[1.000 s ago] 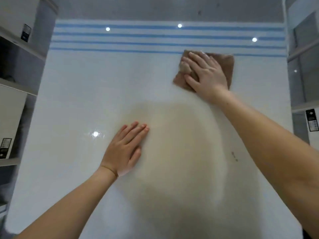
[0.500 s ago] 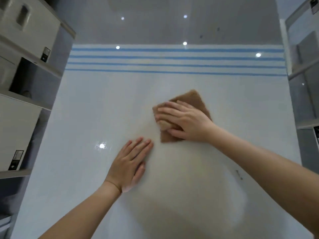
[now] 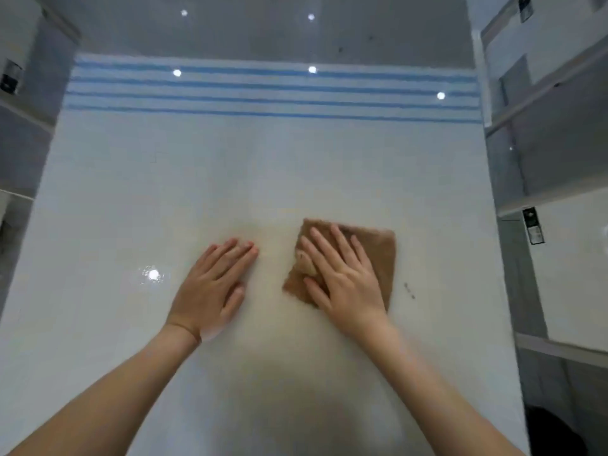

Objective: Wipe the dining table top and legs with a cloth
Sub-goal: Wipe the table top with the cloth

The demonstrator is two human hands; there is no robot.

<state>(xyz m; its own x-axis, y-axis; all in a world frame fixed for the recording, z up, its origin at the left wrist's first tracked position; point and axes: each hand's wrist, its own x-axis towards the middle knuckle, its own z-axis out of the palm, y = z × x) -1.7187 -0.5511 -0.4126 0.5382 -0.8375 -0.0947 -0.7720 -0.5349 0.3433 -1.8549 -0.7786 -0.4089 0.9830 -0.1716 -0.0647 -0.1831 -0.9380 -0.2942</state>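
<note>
A glossy white table top (image 3: 263, 179) with blue stripes near its far edge fills the view. A folded brown cloth (image 3: 383, 255) lies flat on it, right of the middle. My right hand (image 3: 342, 281) presses down on the cloth with straight, spread fingers. My left hand (image 3: 214, 287) rests flat on the bare table just left of the cloth, fingers together and pointing away from me. The table legs are hidden below the top.
Grey shelving with white boxes (image 3: 572, 271) stands close along the right side, and more shelves (image 3: 19, 103) line the left. A small dark speck (image 3: 409, 291) marks the table right of the cloth. Ceiling lights reflect on the surface.
My right hand has dragged the cloth from the far right, near the blue stripes, back toward me to the middle. My left hand has stayed flat in place.
</note>
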